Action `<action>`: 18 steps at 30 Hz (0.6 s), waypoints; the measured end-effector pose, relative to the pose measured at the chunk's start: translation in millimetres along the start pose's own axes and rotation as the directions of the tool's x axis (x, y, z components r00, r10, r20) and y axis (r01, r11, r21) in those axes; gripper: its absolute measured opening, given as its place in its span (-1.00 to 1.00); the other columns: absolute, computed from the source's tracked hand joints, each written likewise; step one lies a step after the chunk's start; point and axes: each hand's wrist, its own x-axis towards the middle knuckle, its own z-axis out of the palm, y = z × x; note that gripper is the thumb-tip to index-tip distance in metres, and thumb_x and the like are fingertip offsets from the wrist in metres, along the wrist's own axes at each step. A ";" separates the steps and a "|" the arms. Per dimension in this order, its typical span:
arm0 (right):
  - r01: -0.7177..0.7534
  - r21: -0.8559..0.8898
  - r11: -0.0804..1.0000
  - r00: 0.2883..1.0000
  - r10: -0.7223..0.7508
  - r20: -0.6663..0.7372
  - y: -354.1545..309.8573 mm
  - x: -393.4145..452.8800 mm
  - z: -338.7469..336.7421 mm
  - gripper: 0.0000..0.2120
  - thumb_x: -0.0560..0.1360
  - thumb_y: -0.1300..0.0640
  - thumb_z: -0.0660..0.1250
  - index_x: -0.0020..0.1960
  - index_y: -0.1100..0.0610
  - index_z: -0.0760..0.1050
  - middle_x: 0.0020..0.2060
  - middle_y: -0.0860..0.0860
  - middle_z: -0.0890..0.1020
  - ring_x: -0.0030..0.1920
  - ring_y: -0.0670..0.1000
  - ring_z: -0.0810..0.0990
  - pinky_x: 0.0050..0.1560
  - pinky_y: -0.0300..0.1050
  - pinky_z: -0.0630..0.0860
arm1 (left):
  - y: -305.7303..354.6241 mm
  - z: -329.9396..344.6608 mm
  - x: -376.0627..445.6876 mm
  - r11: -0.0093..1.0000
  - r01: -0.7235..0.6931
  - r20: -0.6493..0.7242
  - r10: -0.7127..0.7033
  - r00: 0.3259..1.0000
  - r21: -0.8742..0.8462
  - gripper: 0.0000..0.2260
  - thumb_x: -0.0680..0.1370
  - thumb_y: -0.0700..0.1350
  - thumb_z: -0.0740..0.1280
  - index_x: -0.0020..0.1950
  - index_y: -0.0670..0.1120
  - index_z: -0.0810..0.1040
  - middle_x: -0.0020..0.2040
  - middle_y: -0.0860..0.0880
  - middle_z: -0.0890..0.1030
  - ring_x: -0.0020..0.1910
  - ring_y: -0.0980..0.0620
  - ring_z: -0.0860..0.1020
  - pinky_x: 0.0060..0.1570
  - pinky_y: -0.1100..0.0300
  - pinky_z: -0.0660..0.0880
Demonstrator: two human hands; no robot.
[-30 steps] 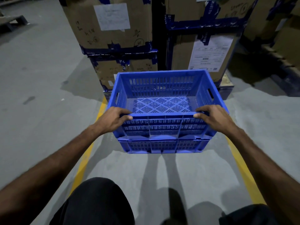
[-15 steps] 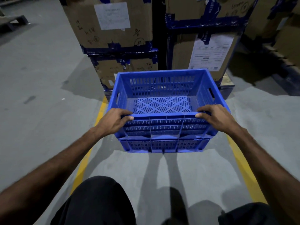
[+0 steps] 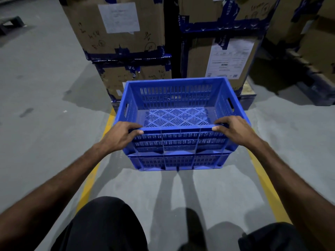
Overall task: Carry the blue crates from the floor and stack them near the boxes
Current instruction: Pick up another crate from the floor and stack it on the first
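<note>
I see the left hand (image 3: 121,137) and right hand (image 3: 233,129) each grasping the near rim of the blue crate (image 3: 178,113) (long axis crosswise), boxes (image 3: 125,42) directly beyond it.

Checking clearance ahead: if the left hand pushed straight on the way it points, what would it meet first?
The left hand grips the blue crate at its near rim, so straight ahead it meets the crate itself. Beyond that stand the cardboard boxes; the gap is unclear.
</note>
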 end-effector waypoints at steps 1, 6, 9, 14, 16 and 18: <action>-0.001 0.002 1.000 1.000 0.001 0.002 -0.6 0.0 -0.2 -0.63 0.57 -0.11 0.38 0.25 0.09 0.62 0.18 0.02 0.68 0.13 0.03 0.64 0.08 -0.01 0.56 | -0.3 0.1 0.1 1.000 -0.002 -0.001 0.002 1.000 0.006 -0.62 0.65 0.19 0.24 0.23 -0.03 0.68 0.08 0.07 0.72 -0.03 0.08 0.66 0.00 0.01 0.61; 0.003 -0.004 1.000 1.000 -0.002 0.026 2.0 1.9 -1.4 -0.57 0.53 -0.23 0.36 0.20 0.06 0.65 0.14 -0.02 0.70 0.08 -0.03 0.64 0.02 -0.08 0.54 | -0.1 -0.3 3.8 0.999 0.027 0.018 -0.028 0.999 0.037 -0.62 0.65 0.18 0.28 0.26 -0.04 0.67 0.15 0.02 0.72 0.02 0.07 0.66 0.06 0.00 0.61; 0.009 -0.020 1.000 0.995 -0.011 -0.100 4.1 3.7 -9.7 -0.49 0.50 -0.39 0.25 0.10 0.00 0.66 0.09 -0.07 0.69 0.05 -0.04 0.63 0.00 -0.02 0.55 | 0.0 -6.2 9.0 0.996 0.040 -0.072 -0.034 0.997 0.085 -0.48 0.60 0.31 0.24 0.31 -0.05 0.65 0.26 -0.02 0.67 0.18 -0.01 0.62 0.15 0.06 0.52; -0.093 -0.201 0.975 0.990 0.069 -0.122 28.1 32.6 -21.2 -0.29 0.55 -0.40 0.18 0.52 0.04 0.36 0.53 0.04 0.37 0.45 0.13 0.43 0.37 0.17 0.43 | -12.9 -25.1 38.8 0.972 0.186 -0.157 -0.162 0.974 0.147 -0.37 0.62 0.32 0.23 0.59 -0.01 0.37 0.59 -0.11 0.33 0.56 -0.12 0.30 0.48 -0.14 0.27; -0.137 -0.239 0.961 0.991 0.130 -0.043 40.0 46.5 -19.8 -0.11 0.49 -0.50 0.11 0.61 0.07 0.18 0.60 0.06 0.23 0.53 0.15 0.31 0.45 0.21 0.35 | -23.0 -26.0 50.0 0.955 0.228 -0.096 -0.213 0.972 0.192 -0.24 0.59 0.39 0.18 0.66 -0.02 0.19 0.65 -0.12 0.18 0.62 -0.14 0.17 0.53 -0.17 0.21; -0.136 -0.259 0.956 0.990 0.137 -0.017 47.9 59.5 -16.8 0.00 0.44 -0.57 0.05 0.63 0.09 0.07 0.62 0.07 0.15 0.57 0.14 0.22 0.50 0.22 0.29 | -33.2 -24.2 58.6 0.936 0.226 -0.036 -0.225 0.974 0.271 -0.09 0.54 0.49 0.10 0.69 -0.08 0.05 0.67 -0.16 0.09 0.64 -0.16 0.08 0.57 -0.18 0.14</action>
